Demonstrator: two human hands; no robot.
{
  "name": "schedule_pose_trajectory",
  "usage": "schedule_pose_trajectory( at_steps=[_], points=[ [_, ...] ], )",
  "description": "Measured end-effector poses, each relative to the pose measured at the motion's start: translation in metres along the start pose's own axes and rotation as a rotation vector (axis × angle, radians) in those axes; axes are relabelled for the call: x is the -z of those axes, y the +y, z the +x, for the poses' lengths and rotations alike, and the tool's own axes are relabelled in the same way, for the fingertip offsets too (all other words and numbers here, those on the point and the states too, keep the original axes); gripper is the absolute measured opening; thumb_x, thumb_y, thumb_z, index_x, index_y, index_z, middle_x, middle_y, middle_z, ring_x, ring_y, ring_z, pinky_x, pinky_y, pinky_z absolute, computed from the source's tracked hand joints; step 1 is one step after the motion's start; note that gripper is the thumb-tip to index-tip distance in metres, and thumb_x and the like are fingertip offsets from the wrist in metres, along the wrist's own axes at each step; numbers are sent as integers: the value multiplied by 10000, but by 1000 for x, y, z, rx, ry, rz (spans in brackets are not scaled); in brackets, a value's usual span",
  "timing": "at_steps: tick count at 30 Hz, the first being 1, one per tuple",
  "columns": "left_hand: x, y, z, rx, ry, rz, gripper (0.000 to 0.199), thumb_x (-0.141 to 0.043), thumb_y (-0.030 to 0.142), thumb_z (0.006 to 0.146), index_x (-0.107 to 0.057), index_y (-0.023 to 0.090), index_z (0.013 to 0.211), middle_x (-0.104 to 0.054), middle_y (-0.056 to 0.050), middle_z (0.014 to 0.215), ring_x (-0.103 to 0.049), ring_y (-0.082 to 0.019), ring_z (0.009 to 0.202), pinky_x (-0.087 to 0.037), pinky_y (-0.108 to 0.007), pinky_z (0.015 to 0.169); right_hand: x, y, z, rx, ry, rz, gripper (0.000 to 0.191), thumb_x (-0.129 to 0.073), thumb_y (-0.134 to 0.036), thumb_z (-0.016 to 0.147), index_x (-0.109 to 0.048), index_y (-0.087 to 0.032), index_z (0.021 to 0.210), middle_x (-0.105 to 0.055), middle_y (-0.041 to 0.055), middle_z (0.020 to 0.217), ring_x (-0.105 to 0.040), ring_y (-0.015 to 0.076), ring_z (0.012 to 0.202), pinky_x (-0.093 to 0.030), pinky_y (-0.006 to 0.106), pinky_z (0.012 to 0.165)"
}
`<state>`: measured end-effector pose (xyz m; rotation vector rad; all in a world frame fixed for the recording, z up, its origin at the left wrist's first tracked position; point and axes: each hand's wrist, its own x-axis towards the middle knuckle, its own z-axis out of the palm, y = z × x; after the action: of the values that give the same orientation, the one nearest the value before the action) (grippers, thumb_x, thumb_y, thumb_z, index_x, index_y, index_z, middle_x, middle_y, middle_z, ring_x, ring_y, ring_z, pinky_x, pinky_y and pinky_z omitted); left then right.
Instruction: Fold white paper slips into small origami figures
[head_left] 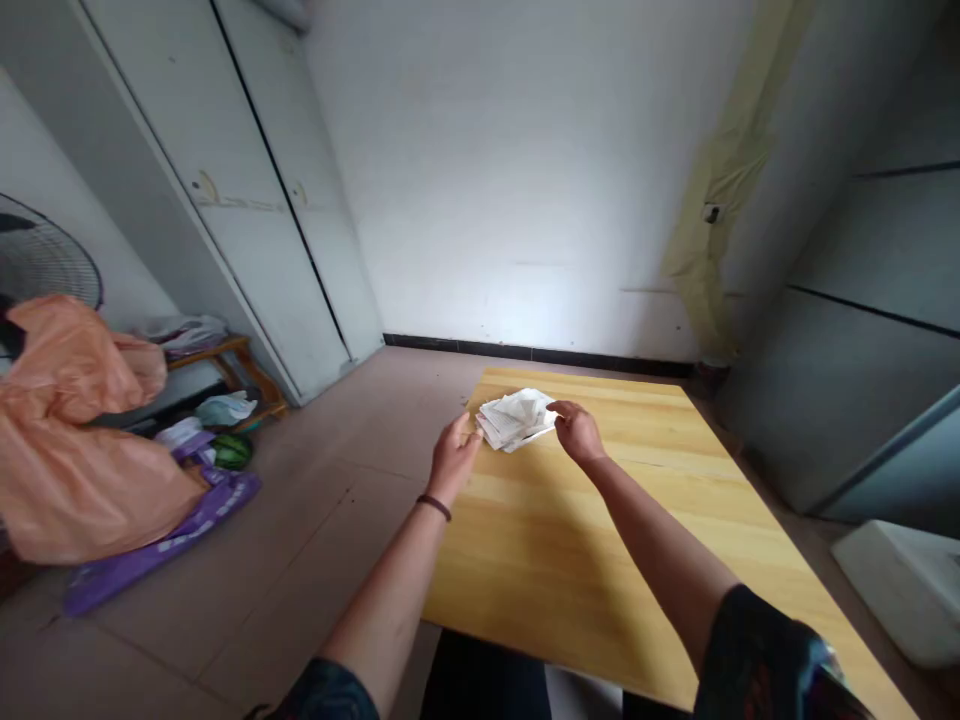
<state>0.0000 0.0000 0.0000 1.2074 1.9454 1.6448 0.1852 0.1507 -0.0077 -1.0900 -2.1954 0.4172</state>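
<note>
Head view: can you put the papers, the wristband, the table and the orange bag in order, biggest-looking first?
1. Table
2. Orange bag
3. Papers
4. Wristband

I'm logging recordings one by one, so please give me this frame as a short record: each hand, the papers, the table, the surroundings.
left hand: at the papers' left corner; dark band on wrist
right hand: fingertips at the papers' right side
papers: whitish, loosely stacked, on the table
table: wood-look top
surroundings: fan and cupboard to the left
</note>
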Motion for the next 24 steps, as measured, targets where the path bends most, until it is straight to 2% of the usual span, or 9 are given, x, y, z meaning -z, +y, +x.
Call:
schedule_pose_trajectory(
  at_steps=[2,4,7,10,13,15,18,21,24],
  points=[
    [-26,-24,13,-33,-29,168,571,-664,288,708,-525,161,1247,-549,-130,1293,-468,-273,1244,-332,-415,1074,-13,12,16,-47,-5,-14,403,-419,-64,786,-670,-190,1075,-671,82,1118,-619,206,1029,-477,334,914],
    [-46,-36,22,-78,-60,275,699,-706,284,651,-469,172,1299,-498,-134,1332,-427,-291,1273,-308,-426,1088,-21,20,35,-76,-41,-36,370,-433,-118,818,-666,-197,1094,-669,83,1121,-621,213,1027,-475,336,912],
    [-65,-43,30,-69,-76,385,894,-758,325,584,-370,172,1375,-370,-159,1412,-344,-325,1325,-286,-427,1095,-35,27,62,-53,-148,-68,354,-482,-173,832,-655,-212,1138,-629,72,1218,-563,218,1137,-428,327,979],
    [-78,-52,34,-38,-93,472,973,-764,325,559,-313,206,1413,-237,-149,1487,-236,-354,1375,-231,-451,1116,-52,30,78,-31,-271,-107,460,-558,-307,830,-556,-243,1285,-472,73,1408,-437,267,1277,-380,399,1028],
    [-86,-63,35,-41,-131,538,831,-718,260,590,-415,202,1361,-196,-139,1511,-269,-359,1359,-247,-443,1112,-65,32,87,-27,-384,-148,679,-611,-470,787,-404,-278,1404,-288,79,1521,-294,325,1363,-342,501,1035],
    [-89,-68,35,-48,-131,569,742,-697,228,594,-488,195,1305,-216,-129,1510,-291,-360,1348,-253,-438,1113,-68,33,90,-31,-449,-175,746,-626,-535,756,-369,-312,1419,-236,72,1541,-260,343,1376,-325,542,1026],
    [-89,-69,34,-63,-122,586,695,-697,214,590,-528,197,1264,-269,-116,1494,-316,-357,1331,-267,-439,1106,-68,35,92,-38,-522,-215,705,-602,-598,745,-426,-344,1378,-342,71,1496,-338,354,1334,-304,581,1013],
    [-85,-67,31,-86,-123,580,657,-708,213,585,-555,200,1223,-343,-115,1454,-382,-345,1280,-308,-441,1079,-66,35,85,-23,-544,-239,666,-543,-631,768,-450,-340,1360,-466,65,1416,-399,334,1296,-292,568,1019],
    [-78,-65,22,-125,-118,572,602,-697,201,595,-578,195,1185,-425,-117,1377,-447,-319,1214,-353,-440,1046,-62,32,66,-9,-530,-247,685,-500,-637,791,-422,-306,1385,-474,72,1410,-392,317,1301,-299,531,1024]
  ],
)
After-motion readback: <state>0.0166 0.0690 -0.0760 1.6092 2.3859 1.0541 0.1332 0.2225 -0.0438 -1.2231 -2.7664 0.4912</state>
